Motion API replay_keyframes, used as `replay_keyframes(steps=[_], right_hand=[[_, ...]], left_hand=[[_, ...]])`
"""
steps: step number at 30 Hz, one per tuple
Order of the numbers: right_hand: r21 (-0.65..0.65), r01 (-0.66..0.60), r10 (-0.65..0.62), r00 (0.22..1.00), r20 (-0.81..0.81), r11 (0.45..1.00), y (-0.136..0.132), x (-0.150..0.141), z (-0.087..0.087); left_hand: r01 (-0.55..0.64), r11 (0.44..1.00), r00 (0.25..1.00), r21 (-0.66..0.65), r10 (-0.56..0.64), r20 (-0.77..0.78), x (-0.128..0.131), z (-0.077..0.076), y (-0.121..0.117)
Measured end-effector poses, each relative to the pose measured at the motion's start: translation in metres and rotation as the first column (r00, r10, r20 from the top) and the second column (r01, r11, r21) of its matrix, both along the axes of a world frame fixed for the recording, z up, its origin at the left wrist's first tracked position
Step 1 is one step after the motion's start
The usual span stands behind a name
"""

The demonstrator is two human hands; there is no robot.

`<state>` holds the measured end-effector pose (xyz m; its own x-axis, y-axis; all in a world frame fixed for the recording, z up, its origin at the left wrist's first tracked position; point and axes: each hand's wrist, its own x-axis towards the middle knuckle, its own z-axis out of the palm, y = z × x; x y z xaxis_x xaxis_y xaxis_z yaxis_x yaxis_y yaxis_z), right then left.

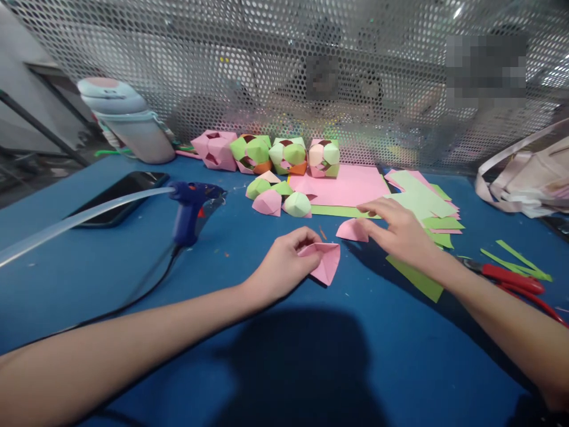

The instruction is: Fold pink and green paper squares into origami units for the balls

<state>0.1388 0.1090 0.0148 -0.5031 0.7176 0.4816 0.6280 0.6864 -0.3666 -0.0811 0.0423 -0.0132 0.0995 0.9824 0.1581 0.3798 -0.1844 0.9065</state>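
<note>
Between its thumb and fingers, my left hand pinches a pink folded paper piece, its hollow side toward me. My right hand is open, fingers stretched and apart, over a second pink folded piece on the table. Its thumb is at that piece's right edge; whether it touches cannot be made out. Behind my hands lies a small group of pink and green folded pieces. Further back stands a row of finished paper balls in pink, green and orange.
On the blue table, a blue glue gun with a black cord stands left, near a dark phone and a bottle. Paper sheets, red-handled pliers and a bag are right. Behind is a perforated metal screen.
</note>
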Motion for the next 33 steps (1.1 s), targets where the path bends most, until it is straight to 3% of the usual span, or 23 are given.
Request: replay_keyframes(steps=[2, 5, 10, 13, 17, 21, 27, 33], right_hand=[[-0.104, 0.074, -0.065, 0.994, 0.087, 0.992, 0.015, 0.007, -0.004], [-0.209, 0.025, 0.011, 0.986, 0.167, 0.978, 0.027, 0.012, -0.017], [-0.131, -0.053, 0.081, 0.971, 0.223, 0.990, 0.024, 0.007, -0.027], [-0.114, -0.006, 0.028, 0.980, 0.195, 0.993, 0.021, 0.008, -0.014], [-0.123, 0.084, -0.065, 0.986, 0.152, 0.989, 0.021, 0.026, 0.020], [-0.198, 0.130, -0.054, 0.936, 0.348, 0.972, 0.017, 0.063, 0.039], [-0.385, 0.081, 0.157, 0.821, 0.549, 0.919, -0.019, 0.118, 0.023], [-0.346, 0.026, 0.171, 0.833, 0.526, 0.938, -0.053, 0.138, 0.005]], left_hand=[[-0.012, 1.000, 1.000, -0.023, 0.012, 0.018, -0.001, 0.000, 0.002], [-0.023, 0.999, 0.999, -0.034, 0.024, 0.030, 0.000, 0.000, 0.003], [-0.027, 0.998, 0.995, -0.058, 0.032, 0.089, 0.001, 0.004, 0.003], [-0.026, 0.995, 0.992, -0.092, 0.037, 0.117, 0.001, 0.004, 0.003], [0.018, 0.992, 0.983, -0.127, 0.006, 0.185, 0.000, -0.002, 0.004], [0.018, 0.995, 0.991, -0.101, -0.004, 0.134, -0.004, -0.006, 0.006], [-0.105, 0.994, 0.994, -0.010, 0.105, -0.026, -0.013, -0.001, 0.018], [-0.140, 0.980, 0.959, 0.145, 0.170, -0.225, -0.015, 0.001, 0.024]])
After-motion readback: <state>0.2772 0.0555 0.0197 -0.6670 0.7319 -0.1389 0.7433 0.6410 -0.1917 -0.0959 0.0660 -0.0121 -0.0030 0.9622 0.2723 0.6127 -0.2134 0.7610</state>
